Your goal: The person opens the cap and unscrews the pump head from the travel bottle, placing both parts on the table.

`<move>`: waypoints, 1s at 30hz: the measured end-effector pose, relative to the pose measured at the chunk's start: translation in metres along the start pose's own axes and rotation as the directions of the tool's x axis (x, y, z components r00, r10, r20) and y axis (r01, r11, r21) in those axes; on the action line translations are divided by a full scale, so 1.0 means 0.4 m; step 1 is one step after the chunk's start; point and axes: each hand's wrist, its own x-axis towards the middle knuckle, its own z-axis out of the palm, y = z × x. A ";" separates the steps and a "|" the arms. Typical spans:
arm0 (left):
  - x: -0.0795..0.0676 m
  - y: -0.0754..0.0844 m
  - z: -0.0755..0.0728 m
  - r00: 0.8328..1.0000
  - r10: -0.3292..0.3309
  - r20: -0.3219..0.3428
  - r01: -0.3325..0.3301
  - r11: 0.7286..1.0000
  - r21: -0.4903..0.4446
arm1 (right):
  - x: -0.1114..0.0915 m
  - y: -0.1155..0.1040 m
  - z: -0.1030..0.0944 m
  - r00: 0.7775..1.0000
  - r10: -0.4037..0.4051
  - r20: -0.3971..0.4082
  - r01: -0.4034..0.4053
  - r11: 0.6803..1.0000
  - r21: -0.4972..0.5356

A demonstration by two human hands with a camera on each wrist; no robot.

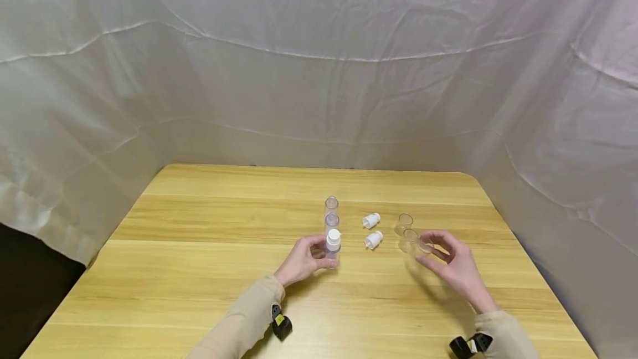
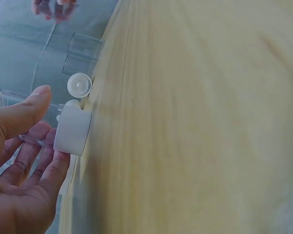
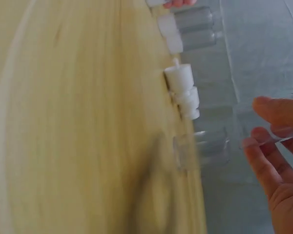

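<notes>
A small clear bottle with a white pump top stands upright at the middle of the table, my left hand around it. Its white base shows beside the fingertips in the left wrist view. Behind it stand two clear bottles without pumps, the nearer bottle and the farther bottle. My right hand pinches a clear cap between thumb and fingers, held above the table. Close by stand two more clear caps, one nearer and one farther.
Two white pump heads lie on their sides between the bottles and the caps, a farther pump head and a nearer pump head. Grey cloth hangs behind and beside the wooden table.
</notes>
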 end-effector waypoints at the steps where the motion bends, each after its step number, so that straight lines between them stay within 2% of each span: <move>1: 0.000 0.000 0.000 1.000 0.000 0.000 0.000 1.000 0.001 | -0.003 0.004 -0.002 1.000 0.013 0.004 -0.013 1.000 -0.014; 10: 0.002 0.003 0.001 1.000 -0.013 0.001 0.013 1.000 -0.008 | -0.016 0.025 0.009 0.996 0.088 -0.003 -0.088 0.987 -0.131; 17: 0.002 0.000 0.000 1.000 -0.004 0.000 0.004 1.000 -0.005 | -0.013 0.037 0.023 0.980 0.187 0.069 -0.169 0.965 -0.203; 30: 0.001 -0.002 -0.001 1.000 -0.001 0.001 0.001 1.000 -0.002 | -0.013 0.048 0.033 0.971 0.221 0.091 -0.196 0.955 -0.225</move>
